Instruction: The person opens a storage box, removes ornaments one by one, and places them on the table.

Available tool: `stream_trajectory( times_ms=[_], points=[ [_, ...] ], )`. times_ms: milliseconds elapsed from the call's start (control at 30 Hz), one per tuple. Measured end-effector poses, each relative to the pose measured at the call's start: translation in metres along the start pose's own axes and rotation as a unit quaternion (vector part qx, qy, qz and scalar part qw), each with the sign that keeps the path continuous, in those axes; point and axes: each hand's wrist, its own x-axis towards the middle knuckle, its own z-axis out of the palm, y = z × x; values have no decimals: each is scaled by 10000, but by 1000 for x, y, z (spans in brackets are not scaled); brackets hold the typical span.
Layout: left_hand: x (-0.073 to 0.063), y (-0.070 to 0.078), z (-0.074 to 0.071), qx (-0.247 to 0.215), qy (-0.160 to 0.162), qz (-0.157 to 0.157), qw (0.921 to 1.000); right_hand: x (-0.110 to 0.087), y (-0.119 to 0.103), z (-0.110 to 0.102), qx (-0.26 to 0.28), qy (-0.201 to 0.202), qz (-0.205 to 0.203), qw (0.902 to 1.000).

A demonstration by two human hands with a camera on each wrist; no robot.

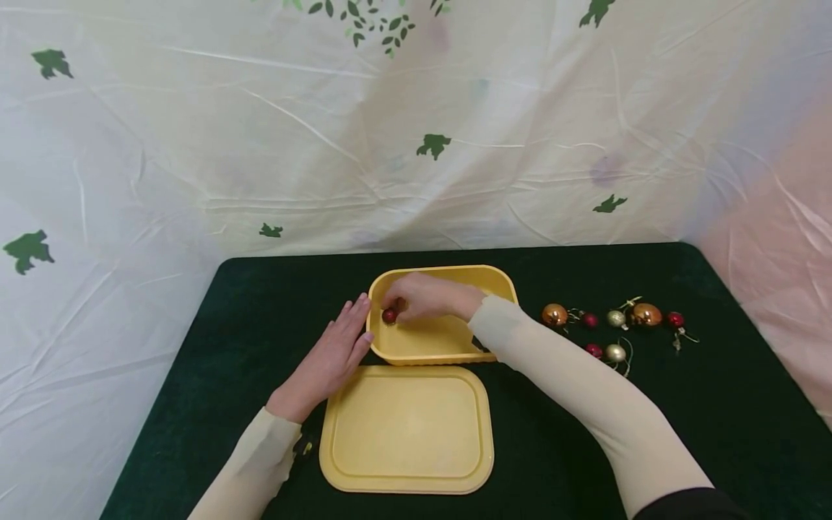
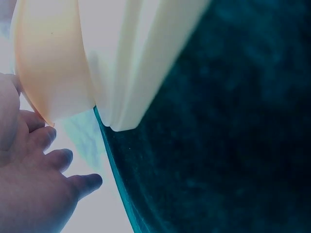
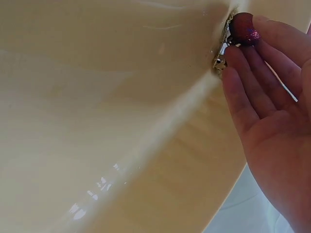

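A yellow rectangular container [image 1: 442,354] stands near the table's back edge. Inside it, at the left end, my right hand [image 1: 425,295] reaches down and pinches a small dark red Christmas bauble [image 3: 244,29] between thumb and fingers. Its silvery cap and a bit of gold trim show against the container's inner wall in the right wrist view. My left hand [image 1: 334,354] lies with fingers straight at the container's left outer side, fingertips right at the rim. A flat yellow lid [image 1: 408,430] lies on the table in front of the container.
To the right of the container lie more baubles: orange ones [image 1: 555,315], pale gold ones [image 1: 615,353] and red ones [image 1: 676,319], some with cords. Dark green cloth [image 1: 273,310] covers the table. A patterned white curtain [image 1: 325,144] hangs behind it.
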Motion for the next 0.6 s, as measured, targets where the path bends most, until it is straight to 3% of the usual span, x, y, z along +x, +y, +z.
stream_trajectory(
  times_ms=[600],
  points=[
    [-1, 0, 0, 28, 8, -8, 10000, 5, -1, 6, -123, 218, -210, 9995]
  ],
)
